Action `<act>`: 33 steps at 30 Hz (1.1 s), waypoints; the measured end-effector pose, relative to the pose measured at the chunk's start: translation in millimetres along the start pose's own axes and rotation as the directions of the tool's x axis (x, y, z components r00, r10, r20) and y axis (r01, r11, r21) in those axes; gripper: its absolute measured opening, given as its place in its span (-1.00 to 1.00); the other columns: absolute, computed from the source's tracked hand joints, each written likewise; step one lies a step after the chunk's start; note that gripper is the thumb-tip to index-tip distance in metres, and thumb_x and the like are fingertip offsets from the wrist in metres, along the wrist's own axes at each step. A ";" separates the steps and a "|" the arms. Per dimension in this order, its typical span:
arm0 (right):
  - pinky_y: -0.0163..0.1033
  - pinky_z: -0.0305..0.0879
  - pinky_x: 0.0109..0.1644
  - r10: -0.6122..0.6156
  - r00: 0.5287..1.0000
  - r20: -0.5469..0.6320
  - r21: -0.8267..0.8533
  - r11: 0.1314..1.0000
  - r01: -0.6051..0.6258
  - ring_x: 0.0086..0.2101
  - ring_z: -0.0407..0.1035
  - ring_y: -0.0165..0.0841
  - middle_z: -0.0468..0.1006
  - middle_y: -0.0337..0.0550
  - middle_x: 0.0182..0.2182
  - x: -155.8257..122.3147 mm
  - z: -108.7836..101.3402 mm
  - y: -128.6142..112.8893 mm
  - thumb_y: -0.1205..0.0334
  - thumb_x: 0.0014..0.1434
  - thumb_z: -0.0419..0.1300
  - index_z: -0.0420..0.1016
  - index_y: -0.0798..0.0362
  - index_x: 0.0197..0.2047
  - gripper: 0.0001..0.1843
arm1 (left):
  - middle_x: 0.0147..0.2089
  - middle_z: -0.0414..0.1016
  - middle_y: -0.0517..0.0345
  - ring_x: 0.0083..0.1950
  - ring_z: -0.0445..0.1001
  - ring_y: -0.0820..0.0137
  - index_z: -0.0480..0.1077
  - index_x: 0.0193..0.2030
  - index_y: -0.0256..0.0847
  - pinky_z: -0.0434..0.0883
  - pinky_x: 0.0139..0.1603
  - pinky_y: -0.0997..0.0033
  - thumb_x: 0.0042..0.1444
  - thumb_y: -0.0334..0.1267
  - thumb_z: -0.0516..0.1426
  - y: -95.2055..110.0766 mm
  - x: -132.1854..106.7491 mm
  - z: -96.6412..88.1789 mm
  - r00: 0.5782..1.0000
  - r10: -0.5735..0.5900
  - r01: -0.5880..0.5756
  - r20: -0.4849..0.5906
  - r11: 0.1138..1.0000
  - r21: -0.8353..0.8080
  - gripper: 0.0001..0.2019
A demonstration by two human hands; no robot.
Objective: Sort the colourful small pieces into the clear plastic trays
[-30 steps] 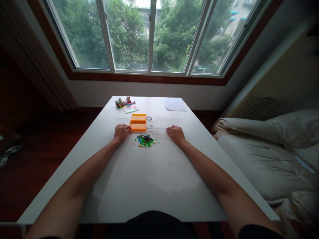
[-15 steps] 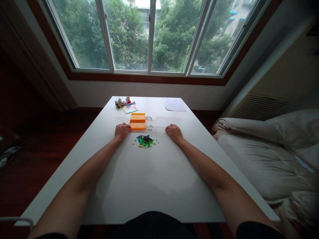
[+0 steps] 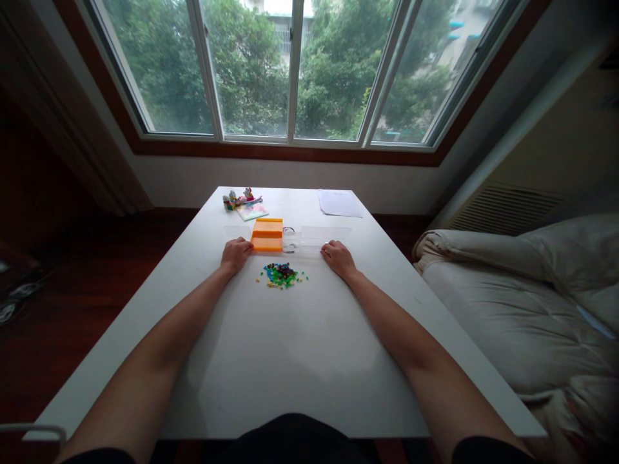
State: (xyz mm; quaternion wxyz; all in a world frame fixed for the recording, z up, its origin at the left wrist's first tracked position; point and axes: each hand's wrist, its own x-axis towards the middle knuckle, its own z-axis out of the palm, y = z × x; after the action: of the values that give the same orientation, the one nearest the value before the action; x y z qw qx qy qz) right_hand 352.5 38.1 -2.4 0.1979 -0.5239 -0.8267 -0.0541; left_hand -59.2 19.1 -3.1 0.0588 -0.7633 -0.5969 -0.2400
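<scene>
A small heap of tiny coloured bricks (image 3: pixel 281 274) lies on the white table (image 3: pixel 290 348) between my hands. My left hand (image 3: pixel 236 254) rests palm down with its fingers curled, touching the near left corner of an orange box (image 3: pixel 267 234). My right hand (image 3: pixel 338 256) lies on the table with its fingers bent, at the near right end of a clear plastic tray (image 3: pixel 316 237) that stands beside the orange box. Neither hand visibly holds anything.
At the far left of the table stand a small built toy model (image 3: pixel 236 198) and a coloured booklet (image 3: pixel 253 211). White paper sheets (image 3: pixel 338 202) lie at the far right. A bed with a pale quilt (image 3: pixel 527 296) is on the right, a window behind the table.
Both hands have slid slightly away from me along the table. The view has shifted a little. The boxes and bricks stay where they were.
</scene>
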 end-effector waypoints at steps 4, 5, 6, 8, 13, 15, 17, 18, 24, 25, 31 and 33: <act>-0.24 0.18 0.06 0.003 1.000 -0.009 -0.014 1.000 -0.003 -0.09 0.29 -0.25 0.48 -0.03 -0.16 -0.8 1.6 1.2 0.15 0.39 0.08 0.54 0.05 -0.15 -0.76 | -0.05 0.59 0.05 -0.06 0.52 0.24 0.61 -0.05 -0.05 0.36 0.17 0.20 0.24 -0.27 0.07 0.3 -4.4 2.8 1.000 -0.015 0.015 -0.005 1.000 0.014 -0.71; -0.24 0.18 0.06 0.002 1.000 -0.013 -0.013 1.000 -0.002 -0.09 0.29 -0.26 0.48 -0.04 -0.16 -0.9 2.1 1.6 0.15 0.39 0.08 0.54 0.05 -0.15 -0.76 | -0.05 0.59 0.05 -0.05 0.52 0.23 0.60 -0.04 -0.05 0.34 0.20 0.18 0.24 -0.28 0.07 0.5 -5.4 3.6 1.000 -0.017 0.017 -0.007 1.000 0.014 -0.71; -0.24 0.18 0.06 0.001 1.000 -0.019 -0.012 1.000 -0.001 -0.09 0.29 -0.26 0.48 -0.04 -0.16 -1.1 2.6 1.8 0.15 0.39 0.08 0.54 0.04 -0.15 -0.76 | -0.05 0.59 0.05 -0.04 0.52 0.23 0.60 -0.03 -0.04 0.33 0.23 0.16 0.23 -0.29 0.07 0.7 -6.3 4.4 1.000 -0.018 0.018 -0.012 1.000 0.013 -0.70; -0.24 0.17 0.06 -0.005 1.000 -0.027 -0.008 1.000 0.005 -0.10 0.29 -0.26 0.48 -0.05 -0.17 -1.6 3.1 1.6 0.14 0.40 0.08 0.54 0.04 -0.16 -0.76 | -0.03 0.59 0.06 -0.02 0.52 0.23 0.59 -0.03 -0.03 0.29 0.27 0.12 0.24 -0.30 0.06 0.9 -7.6 5.4 1.000 -0.018 0.018 -0.023 1.000 0.010 -0.70; -0.24 0.17 0.05 -0.007 1.000 -0.018 0.003 1.000 0.007 -0.10 0.29 -0.27 0.48 -0.05 -0.17 -4.0 0.6 -3.6 0.15 0.39 0.08 0.54 0.04 -0.17 -0.76 | -0.06 0.59 0.03 -0.04 0.52 0.21 0.60 -0.09 -0.05 0.32 0.23 0.12 0.27 -0.22 0.05 1.8 -7.7 3.0 0.999 -0.043 0.043 -0.020 0.999 0.023 -0.72; -0.24 0.17 0.05 -0.005 1.000 -0.011 0.006 1.000 0.005 -0.10 0.28 -0.26 0.48 -0.05 -0.16 -4.9 -1.6 -6.5 0.16 0.38 0.08 0.54 0.04 -0.16 -0.77 | -0.06 0.59 0.02 -0.06 0.52 0.20 0.60 -0.11 -0.07 0.35 0.19 0.14 0.27 -0.21 0.05 2.3 -6.8 0.7 0.998 -0.058 0.058 -0.012 0.998 0.033 -0.72; -0.24 0.16 0.05 -0.005 1.000 -0.004 0.004 1.000 0.005 -0.10 0.28 -0.26 0.49 -0.04 -0.16 -5.5 -3.7 -8.9 0.16 0.39 0.08 0.54 0.04 -0.16 -0.77 | -0.06 0.59 0.01 -0.06 0.52 0.20 0.60 -0.10 -0.08 0.37 0.16 0.15 0.26 -0.21 0.05 2.7 -5.9 -1.2 0.998 -0.064 0.064 -0.005 0.997 0.042 -0.72; -0.24 0.16 0.06 -0.004 1.000 -0.003 0.001 1.000 0.004 -0.10 0.28 -0.27 0.49 -0.05 -0.16 -5.6 -4.6 -9.7 0.16 0.39 0.08 0.54 0.04 -0.16 -0.77 | -0.05 0.59 0.01 -0.07 0.52 0.20 0.60 -0.10 -0.08 0.37 0.15 0.16 0.26 -0.21 0.05 2.9 -5.6 -1.8 0.998 -0.064 0.064 -0.003 0.997 0.043 -0.72; -0.24 0.16 0.06 0.011 1.000 0.004 -0.013 1.000 -0.010 -0.10 0.30 -0.27 0.50 -0.06 -0.16 -4.7 -6.2 -11.5 0.15 0.39 0.08 0.55 0.04 -0.16 -0.76 | -0.08 0.58 -0.01 -0.10 0.51 0.20 0.60 -0.09 -0.08 0.38 0.11 0.16 0.25 -0.21 0.07 4.5 -5.5 -2.1 0.998 -0.069 0.069 -0.009 0.996 0.051 -0.73; -0.24 0.16 0.06 0.013 1.000 0.007 -0.014 1.000 -0.013 -0.10 0.30 -0.27 0.50 -0.06 -0.16 -4.3 -6.1 -11.6 0.15 0.39 0.08 0.55 0.04 -0.16 -0.76 | -0.08 0.58 -0.01 -0.10 0.51 0.20 0.60 -0.09 -0.08 0.39 0.10 0.16 0.24 -0.20 0.08 5.0 -5.6 -2.0 0.997 -0.074 0.075 -0.010 0.995 0.058 -0.73; -0.23 0.16 0.06 0.016 1.000 0.009 -0.023 1.000 -0.016 -0.10 0.30 -0.27 0.50 -0.05 -0.16 -1.1 -5.6 -12.1 0.14 0.39 0.07 0.55 0.03 -0.15 -0.75 | -0.08 0.57 0.01 -0.12 0.51 0.24 0.60 -0.09 -0.08 0.39 0.08 0.21 0.26 -0.21 0.06 7.2 -5.1 -2.1 0.997 -0.081 0.081 -0.010 0.994 0.073 -0.73; -0.22 0.16 0.05 0.015 1.000 0.002 -0.030 0.999 -0.015 -0.11 0.30 -0.27 0.50 -0.05 -0.16 -0.7 -5.0 -11.6 0.13 0.40 0.07 0.56 0.03 -0.15 -0.74 | -0.07 0.56 0.02 -0.11 0.51 0.24 0.60 -0.09 -0.08 0.39 0.09 0.23 0.26 -0.21 0.06 7.1 -4.4 -2.1 0.997 -0.079 0.079 -0.011 0.995 0.068 -0.73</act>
State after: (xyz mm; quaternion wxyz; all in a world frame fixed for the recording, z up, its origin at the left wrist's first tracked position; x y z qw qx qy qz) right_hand 343.8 30.9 3.3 0.1892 -0.5332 -0.8220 -0.0644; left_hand -53.9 12.5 -1.8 0.0776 -0.7358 -0.6342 -0.2247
